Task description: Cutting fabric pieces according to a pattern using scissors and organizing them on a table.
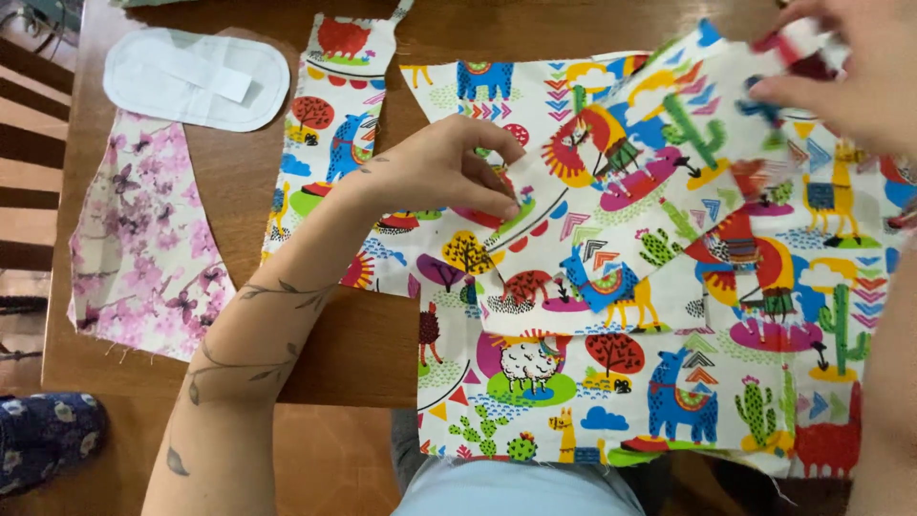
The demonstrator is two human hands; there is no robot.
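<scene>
A large sheet of white cloth printed with bright llamas, sheep and cacti lies across the right half of the wooden table. On top of it sits a smaller cut piece of the same print, lifted and stretched. My left hand pinches the lower left edge of that piece. Blurred at the top right, my right hand grips the piece's far corner and holds it up off the sheet.
Another strip of the bright print lies left of my left hand. A pink floral cloth covers the table's left edge, with a white oval padded piece above it. A dark chair stands at far left.
</scene>
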